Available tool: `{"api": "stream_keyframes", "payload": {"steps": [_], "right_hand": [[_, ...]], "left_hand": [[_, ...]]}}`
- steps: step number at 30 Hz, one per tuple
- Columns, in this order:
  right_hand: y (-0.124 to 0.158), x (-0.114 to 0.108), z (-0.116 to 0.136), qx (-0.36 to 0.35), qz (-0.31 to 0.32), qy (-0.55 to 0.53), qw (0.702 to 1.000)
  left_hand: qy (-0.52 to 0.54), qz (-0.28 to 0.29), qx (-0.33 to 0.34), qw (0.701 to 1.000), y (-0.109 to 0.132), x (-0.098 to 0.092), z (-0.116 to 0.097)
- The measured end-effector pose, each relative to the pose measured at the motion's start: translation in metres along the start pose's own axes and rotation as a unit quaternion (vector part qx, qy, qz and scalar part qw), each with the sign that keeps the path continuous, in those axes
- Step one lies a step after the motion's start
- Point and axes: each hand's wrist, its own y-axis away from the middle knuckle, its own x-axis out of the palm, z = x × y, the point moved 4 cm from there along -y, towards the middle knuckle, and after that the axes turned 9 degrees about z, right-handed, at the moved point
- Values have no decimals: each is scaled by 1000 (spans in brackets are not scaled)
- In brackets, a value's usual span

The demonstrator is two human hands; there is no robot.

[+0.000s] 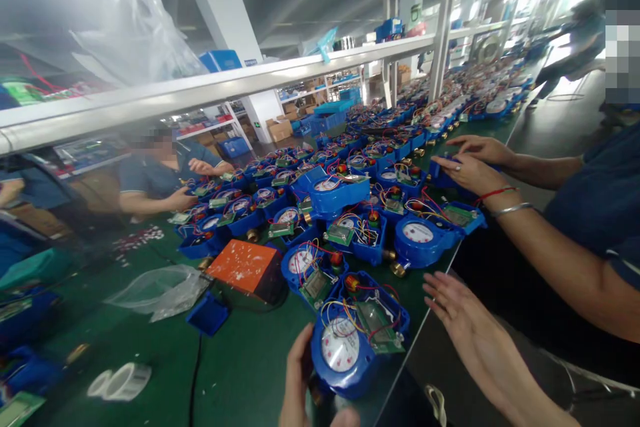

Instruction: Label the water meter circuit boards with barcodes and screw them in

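My left hand (299,373) is wrapped round the near side of a blue water meter (340,345), fingers on its left flank and thumb low in front. The meter has a round white dial; in its open blue case lie a green circuit board (377,320), thin coloured wires and an orange-red part (353,282). Apart from the meter, to its right and past the table edge, my right hand (457,310) is open with fingers stretched out, holding nothing. Just behind stands another blue meter (300,260) with its board exposed.
Many blue meters cover the green table (245,373). On it also lie an orange box (245,265), a plastic bag (165,287), a small blue box (207,313) and tape rolls (123,380). A co-worker's hands (465,163) are close at right; another person sits across. A shelf (280,70) runs overhead.
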Motion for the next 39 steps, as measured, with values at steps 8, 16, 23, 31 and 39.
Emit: {"api": "stream_keyframes", "payload": {"steps": [8, 16, 23, 31, 39], "right_hand": [[51, 47, -21, 82, 192, 162, 964], [98, 81, -46, 181, 480, -10, 858], [109, 102, -76, 227, 549, -79, 800], [102, 117, -95, 228, 531, -10, 816], [68, 121, -67, 49, 489, 405, 771]], "left_hand": [[-123, -10, 15, 992, -5, 2, -8], [-149, -47, -41, 987, 42, -73, -28], [-245, -75, -91, 962, 69, -118, -47], [-266, -102, -115, 952, 86, -123, -42], [-575, -195, 116, 786, 107, -75, -85]]}}
